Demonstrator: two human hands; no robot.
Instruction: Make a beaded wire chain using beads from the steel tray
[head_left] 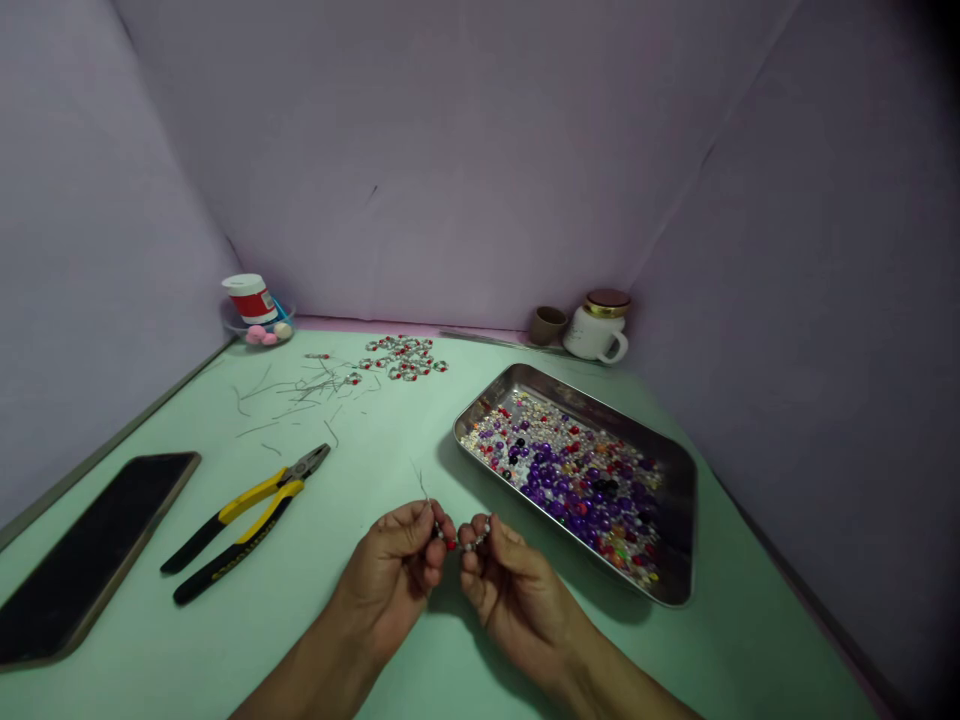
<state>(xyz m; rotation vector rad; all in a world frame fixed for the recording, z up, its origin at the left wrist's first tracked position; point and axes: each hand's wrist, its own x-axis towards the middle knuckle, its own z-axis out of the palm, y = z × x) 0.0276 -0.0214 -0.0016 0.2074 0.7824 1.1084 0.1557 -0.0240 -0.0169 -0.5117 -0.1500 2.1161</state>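
Beaded wire point(474, 536) pinched tight between your left hand point(394, 565) and right hand point(517, 600), fingers pressed together, just beside the steel tray point(570, 398) of loose beads point(570, 490).

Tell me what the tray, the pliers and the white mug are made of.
The tray looks like stainless steel, with a bright, reflective surface. The pliers seem to have a steel head, grey and metallic, and moulded plastic or rubber grips in yellow and black. The white mug looks like glazed ceramic, given its smooth sheen, though the dim light leaves this open.
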